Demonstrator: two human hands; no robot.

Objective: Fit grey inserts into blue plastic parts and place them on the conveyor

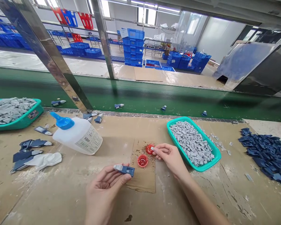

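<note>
Over a brown cardboard sheet [142, 181] on the bench [49, 193], the left hand [103, 193] cradles one dark blue plastic piece [125, 170] with a pale grey end, its grip curled and the thumb pressed on top. The right hand [170, 157] pinches a small grey tab [152, 148] between thumb and forefinger, at the rim of one of two round red cups [148, 150]. The second red cup [142, 160] sits just beside it, glossy inside, with reddish specks scattered over the cardboard around both.

Two teal plastic trays frame the work: the right tray [194, 165] is heaped with small grey pieces and lies near the right hand, while the left tray [21, 122] sits cut off by the picture's edge. A white plastic squeeze bottle [81, 137] with a blue nozzle cap lies on its side, well apart from both hands. Beyond the far edge of the bench runs a green conveyor belt [140, 97], with four small pieces on it. A loose dark blue pile [264, 153] spreads at far right.
</note>
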